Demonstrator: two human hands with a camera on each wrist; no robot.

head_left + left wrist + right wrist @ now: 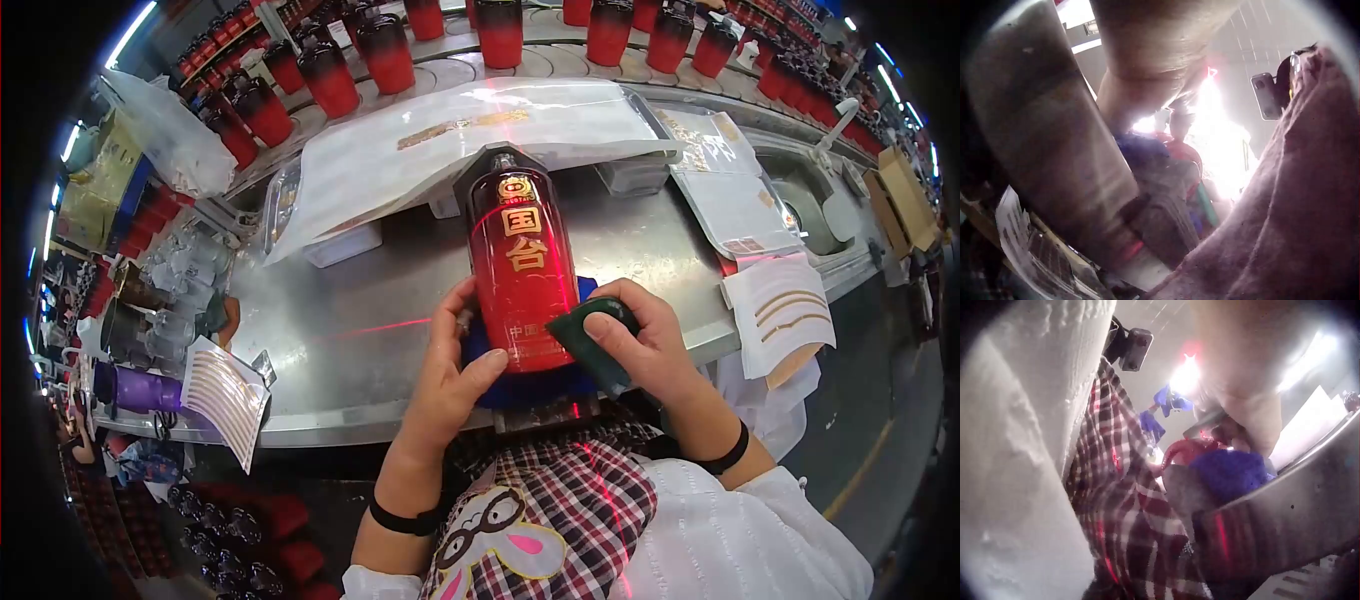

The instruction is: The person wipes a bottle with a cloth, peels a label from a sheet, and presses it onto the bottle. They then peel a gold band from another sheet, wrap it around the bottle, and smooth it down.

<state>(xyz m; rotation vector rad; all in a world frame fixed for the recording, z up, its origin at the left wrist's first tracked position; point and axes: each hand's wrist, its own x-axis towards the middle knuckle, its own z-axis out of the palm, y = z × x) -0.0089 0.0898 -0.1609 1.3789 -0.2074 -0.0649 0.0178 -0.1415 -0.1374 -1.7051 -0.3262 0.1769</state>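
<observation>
A glossy bottle (522, 270), dark at the neck and red below with gold characters, lies tilted back on a blue cloth (545, 388) with its neck pointing away. My left hand (450, 360) grips its lower left side, thumb on the front and fingers round the edge. On the other side, my right hand (645, 345) pinches a dark green flat pad (597, 345) between thumb and fingers, its pointed corner against the bottle's lower front. In the right wrist view the blue cloth (1232, 475) sits at the metal table's edge; the bottle is mostly hidden there.
A white sheet with gold labels (480, 125) lies across supports on the steel table (350, 340). Label strips hang at the right (785, 310) and left (228, 392) edges. Behind runs a conveyor with red bottles (500, 35). A sink (800, 200) is at right, a purple container (145, 388) at left.
</observation>
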